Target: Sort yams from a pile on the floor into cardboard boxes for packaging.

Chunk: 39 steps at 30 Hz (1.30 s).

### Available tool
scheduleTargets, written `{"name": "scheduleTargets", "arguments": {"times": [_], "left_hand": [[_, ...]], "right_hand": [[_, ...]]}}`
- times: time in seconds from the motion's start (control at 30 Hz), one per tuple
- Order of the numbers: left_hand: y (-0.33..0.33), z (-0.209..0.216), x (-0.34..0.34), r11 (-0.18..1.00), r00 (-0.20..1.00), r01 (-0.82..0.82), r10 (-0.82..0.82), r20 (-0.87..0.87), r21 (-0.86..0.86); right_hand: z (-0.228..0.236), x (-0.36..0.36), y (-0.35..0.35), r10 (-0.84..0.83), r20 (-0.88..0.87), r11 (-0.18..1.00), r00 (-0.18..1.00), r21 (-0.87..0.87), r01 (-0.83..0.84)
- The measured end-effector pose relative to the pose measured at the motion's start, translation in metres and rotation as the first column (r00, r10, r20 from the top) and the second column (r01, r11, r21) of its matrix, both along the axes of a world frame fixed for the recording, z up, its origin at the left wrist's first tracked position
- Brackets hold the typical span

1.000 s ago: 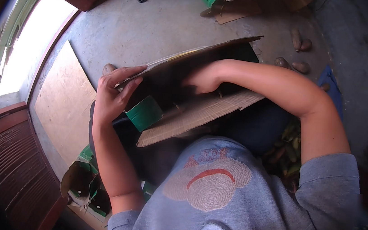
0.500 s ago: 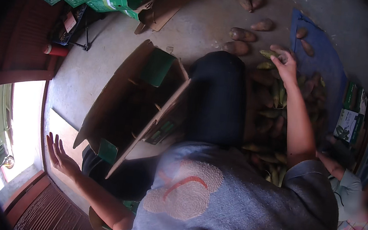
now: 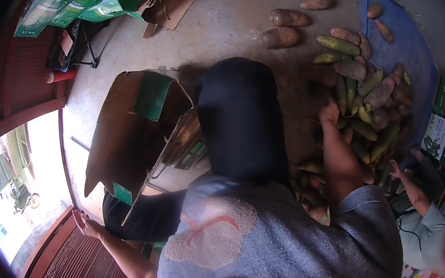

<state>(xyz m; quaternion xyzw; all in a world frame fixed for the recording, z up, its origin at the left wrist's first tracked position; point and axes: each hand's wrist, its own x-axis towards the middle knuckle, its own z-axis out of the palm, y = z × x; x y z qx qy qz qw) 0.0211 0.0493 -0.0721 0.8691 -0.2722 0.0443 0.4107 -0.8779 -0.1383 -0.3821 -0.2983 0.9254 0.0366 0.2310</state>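
My right hand (image 3: 329,114) reaches down to the left edge of a heap of produce; its fingers are blurred and in shadow, so any hold is hidden. Beside it lie green, elongated cucumbers (image 3: 363,127) mixed with brown, oblong vegetables (image 3: 379,94). Two more cucumbers (image 3: 336,45) rest at the far end of the heap. My left hand (image 3: 86,224) is held out at the lower left, fingers stretched and holding nothing. Between my legs stands an open cardboard box (image 3: 119,127) with green inner flaps; its inside is dark.
A blue sheet (image 3: 397,49) lies under part of the heap. Loose brown vegetables (image 3: 280,37) lie on the concrete floor ahead. Green cartons (image 3: 92,6) stand at the far left, printed boxes (image 3: 439,136) at the right. Another person's hand (image 3: 396,169) is near the heap's right side.
My right hand has come back from the far end of the heap toward me, away from the cucumber it was at. My left hand has dropped nearer my body. The view has shifted.
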Motion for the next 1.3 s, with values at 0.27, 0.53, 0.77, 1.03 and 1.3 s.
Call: {"name": "scheduleTargets", "arguments": {"times": [0.27,0.53,0.77,1.03,1.3], "left_hand": [[0.001,-0.034,0.019,0.954,0.957,-0.248,0.214,-0.194,-0.168],[0.022,-0.014,0.019,0.943,0.929,-0.324,0.302,-0.214,-0.072],[0.006,-0.033,0.015,0.944,0.916,-0.327,0.303,-0.262,-0.052],[0.035,-0.035,0.047,0.959,0.939,-0.270,0.245,-0.242,-0.080],[0.017,-0.036,0.036,0.963,0.932,-0.260,0.229,-0.282,-0.077]], "right_hand": [[-0.043,-0.054,-0.028,0.236,0.000,0.923,0.972,0.311,-0.224],[0.005,0.019,-0.013,0.434,-0.027,0.843,0.900,0.364,-0.396],[-0.028,-0.014,0.058,0.634,-0.328,0.771,0.701,0.188,-0.609],[-0.017,-0.011,-0.001,0.834,-0.042,0.520,0.551,0.397,-0.757],[-0.036,0.037,0.004,0.822,-0.024,0.556,0.569,0.254,-0.792]]}}
